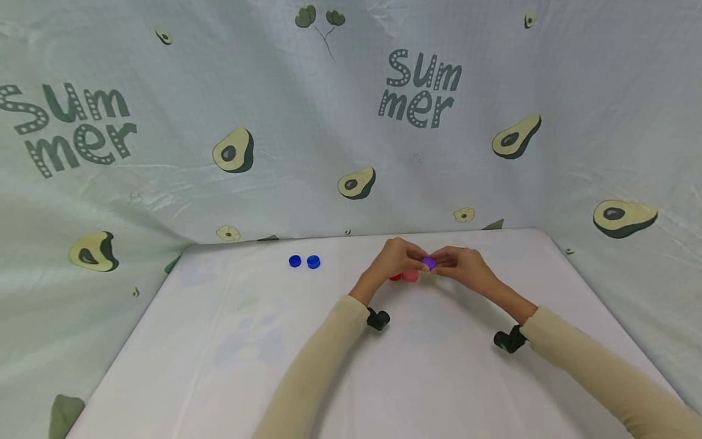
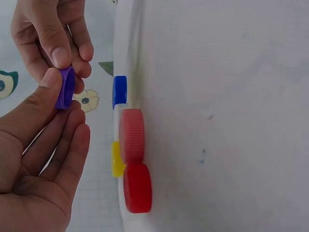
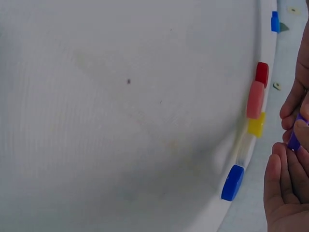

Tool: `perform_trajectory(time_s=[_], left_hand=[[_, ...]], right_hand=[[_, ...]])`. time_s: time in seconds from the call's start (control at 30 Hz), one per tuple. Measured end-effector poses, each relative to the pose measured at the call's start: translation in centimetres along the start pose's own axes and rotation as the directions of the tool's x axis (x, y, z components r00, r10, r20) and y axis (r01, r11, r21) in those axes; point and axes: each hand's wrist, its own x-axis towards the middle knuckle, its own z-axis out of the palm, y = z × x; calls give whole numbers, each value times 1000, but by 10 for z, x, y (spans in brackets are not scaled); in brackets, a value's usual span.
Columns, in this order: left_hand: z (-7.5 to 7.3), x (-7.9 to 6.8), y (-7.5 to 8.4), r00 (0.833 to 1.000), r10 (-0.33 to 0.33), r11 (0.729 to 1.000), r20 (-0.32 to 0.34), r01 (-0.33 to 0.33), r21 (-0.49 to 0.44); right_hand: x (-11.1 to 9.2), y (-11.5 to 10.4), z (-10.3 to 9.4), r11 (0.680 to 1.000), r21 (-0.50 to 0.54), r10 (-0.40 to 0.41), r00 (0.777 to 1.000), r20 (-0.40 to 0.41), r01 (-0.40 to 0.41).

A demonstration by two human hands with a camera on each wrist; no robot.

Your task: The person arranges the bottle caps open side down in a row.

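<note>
Avocado-print cloth point(image 1: 274, 91) hangs behind white table point(image 1: 439, 378). Purple cap point(image 1: 429, 263) held betw. both hands nr far edge, approx. 1 o'clock of tabletop. L hand point(image 1: 396, 258) pinches it, thumb vs. fingers; R hand point(image 1: 465, 266) pinches opp. side. Pink cap point(image 2: 132, 136) & red cap point(image 2: 137, 187) side by side, 8 o'clock of purple. Two blue caps point(image 1: 313, 261) well apart, 9 o'clock. Yellow piece point(image 2: 117, 159) part-hidden behind pink, prob. another cap.

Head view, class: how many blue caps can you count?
2: one blue cap and, beside it, a second blue cap, on the table left of the left hand. The right hand may hide others: the right wrist view shows a third blue cap.
</note>
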Motion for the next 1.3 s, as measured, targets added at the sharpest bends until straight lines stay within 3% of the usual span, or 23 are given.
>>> perform_trajectory(time_s=[0.3, 0.47, 0.73, 1.1, 1.3], left_hand=[[11, 9, -8, 1000, 13, 999, -21, -12, 40], [16, 10, -10, 999, 35, 997, -2, -35, 68], [17, 12, -5, 998, 52, 989, -20, -49, 139], [28, 19, 5, 995, -83, 939, 48, 62, 339], [28, 20, 3, 993, -104, 932, 49, 80, 354]], right_hand=[[4, 12, 8, 997, -27, 72, 997, 36, -71], [5, 15, 15, 993, -44, 111, 991, 69, -108], [8, 13, 15, 993, -49, 108, 994, 25, -107], [10, 17, 17, 985, -121, 123, 992, 16, -120], [14, 19, 18, 980, -170, 109, 994, 17, -105]])
